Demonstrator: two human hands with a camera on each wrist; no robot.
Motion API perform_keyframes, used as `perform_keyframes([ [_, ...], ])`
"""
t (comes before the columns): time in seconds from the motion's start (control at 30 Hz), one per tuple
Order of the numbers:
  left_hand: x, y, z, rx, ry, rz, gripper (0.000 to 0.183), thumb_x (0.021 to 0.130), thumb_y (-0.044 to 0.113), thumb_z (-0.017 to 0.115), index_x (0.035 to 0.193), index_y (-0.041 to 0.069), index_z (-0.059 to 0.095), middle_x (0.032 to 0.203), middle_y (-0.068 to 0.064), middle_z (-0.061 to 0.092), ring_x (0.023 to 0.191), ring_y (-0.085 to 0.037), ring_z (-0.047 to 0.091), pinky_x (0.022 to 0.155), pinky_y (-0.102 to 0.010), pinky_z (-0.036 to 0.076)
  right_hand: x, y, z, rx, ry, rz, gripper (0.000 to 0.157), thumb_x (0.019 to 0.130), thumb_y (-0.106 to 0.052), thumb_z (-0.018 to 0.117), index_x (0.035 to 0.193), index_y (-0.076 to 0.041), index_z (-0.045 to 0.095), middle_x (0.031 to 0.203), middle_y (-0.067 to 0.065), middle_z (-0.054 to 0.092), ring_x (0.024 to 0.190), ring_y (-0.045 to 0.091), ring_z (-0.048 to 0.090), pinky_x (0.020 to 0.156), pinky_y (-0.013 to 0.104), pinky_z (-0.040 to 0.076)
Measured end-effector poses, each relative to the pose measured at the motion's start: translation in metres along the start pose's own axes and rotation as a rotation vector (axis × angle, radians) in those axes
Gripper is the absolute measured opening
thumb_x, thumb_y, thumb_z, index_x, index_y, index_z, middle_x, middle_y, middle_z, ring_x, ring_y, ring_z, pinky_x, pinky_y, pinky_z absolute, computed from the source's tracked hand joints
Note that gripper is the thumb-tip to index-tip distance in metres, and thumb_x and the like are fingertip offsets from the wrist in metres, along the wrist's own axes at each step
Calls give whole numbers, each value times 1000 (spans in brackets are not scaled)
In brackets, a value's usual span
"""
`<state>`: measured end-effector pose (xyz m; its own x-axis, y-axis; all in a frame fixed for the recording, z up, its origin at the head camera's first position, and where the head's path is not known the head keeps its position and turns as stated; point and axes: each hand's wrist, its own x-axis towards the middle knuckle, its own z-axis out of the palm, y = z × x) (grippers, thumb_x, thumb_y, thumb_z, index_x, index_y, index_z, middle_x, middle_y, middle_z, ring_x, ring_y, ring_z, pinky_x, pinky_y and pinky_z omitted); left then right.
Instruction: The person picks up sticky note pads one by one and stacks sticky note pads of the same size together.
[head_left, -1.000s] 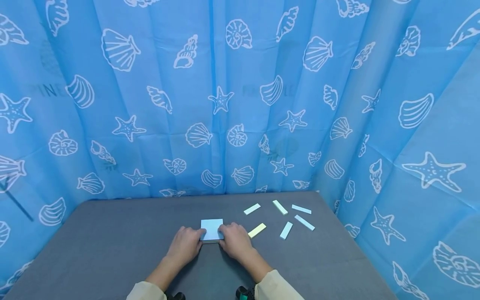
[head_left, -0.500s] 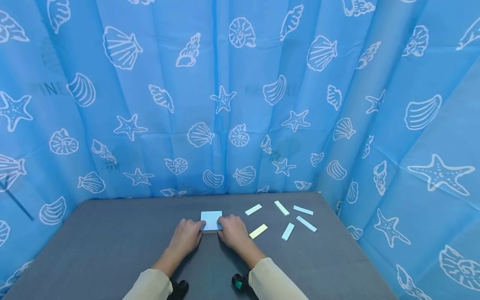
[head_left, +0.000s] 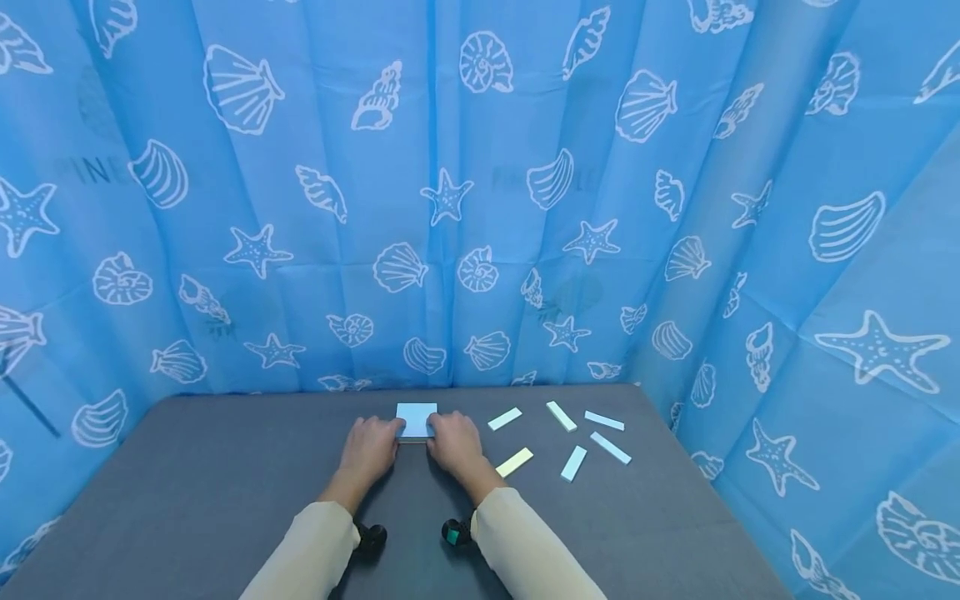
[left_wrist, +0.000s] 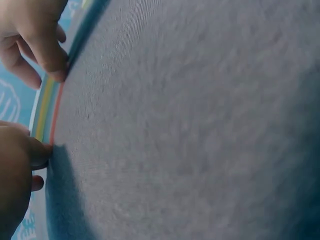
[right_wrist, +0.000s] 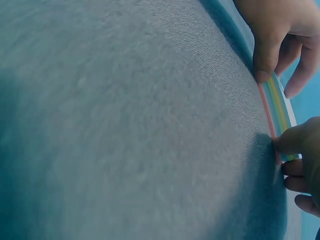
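A flat rectangular block with a pale blue top (head_left: 415, 417) lies near the table's far edge. Thin red, blue-green and yellow layers show along its near side (left_wrist: 50, 112) in the left wrist view; the right wrist view shows the same striped side (right_wrist: 274, 107). My left hand (head_left: 371, 450) grips its left end, thumb on the near side. At the opposite end, my right hand (head_left: 455, 442) holds it likewise. Some fingers are hidden behind the block. Whether its layers are separate pieces I cannot tell.
Right of the hands lie several small flat strips: a yellow one (head_left: 514, 462), pale green ones (head_left: 561, 416) and light blue ones (head_left: 611, 447). The grey cloth-covered table (head_left: 225, 492) ends at a blue shell-patterned curtain (head_left: 315, 275), which also runs along the right side.
Both hands have moved away from the body, taking the block toward the far edge and slightly left. They keep their hold throughout. The strips stay where they were.
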<state>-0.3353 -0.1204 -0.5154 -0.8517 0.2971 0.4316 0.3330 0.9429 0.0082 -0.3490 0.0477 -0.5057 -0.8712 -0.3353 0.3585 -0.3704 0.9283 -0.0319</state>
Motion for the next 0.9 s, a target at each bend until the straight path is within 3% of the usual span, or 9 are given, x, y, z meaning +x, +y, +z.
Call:
perform_keyframes([
  [0.1, -1, -1, 1, 0, -28, -16, 25, 86, 13, 73, 111, 13, 71, 80, -4, 69, 68, -21, 58, 60, -35, 41, 0, -4, 3, 7, -7, 20, 21, 84, -29, 77, 100, -16, 72, 82, -1, 68, 76, 18, 62, 67, 37, 51],
  [0.3, -8, -2, 4, -67, -13, -31, 29, 86, 15, 73, 115, 13, 69, 84, -5, 70, 74, -24, 62, 65, -40, 47, -1, -2, 3, 76, -27, 59, 27, 85, -26, 76, 109, -15, 70, 92, 2, 69, 86, 21, 62, 74, 40, 52],
  [0.5, -16, -3, 4, -214, -101, -124, 40, 89, 20, 71, 128, 15, 63, 114, -9, 68, 107, -31, 60, 88, -51, 47, -1, 1, 8, 259, -19, 137, 36, 83, -22, 77, 117, -14, 68, 102, 3, 66, 90, 22, 57, 77, 41, 49],
  [0.73, -18, 1, -4, -288, -187, -181, 45, 91, 19, 69, 134, 15, 59, 125, -12, 62, 118, -34, 54, 97, -54, 41, -9, 10, 7, 402, -46, 61, 46, 82, -22, 78, 124, -11, 64, 111, 9, 66, 100, 27, 58, 84, 44, 49],
  [0.9, -17, 1, -10, -308, -218, -183, 45, 91, 18, 69, 135, 15, 58, 126, -12, 62, 119, -34, 53, 98, -55, 40, -22, 23, -8, 515, -67, 14, 44, 84, -17, 76, 124, -5, 63, 118, 14, 64, 111, 31, 57, 92, 47, 47],
])
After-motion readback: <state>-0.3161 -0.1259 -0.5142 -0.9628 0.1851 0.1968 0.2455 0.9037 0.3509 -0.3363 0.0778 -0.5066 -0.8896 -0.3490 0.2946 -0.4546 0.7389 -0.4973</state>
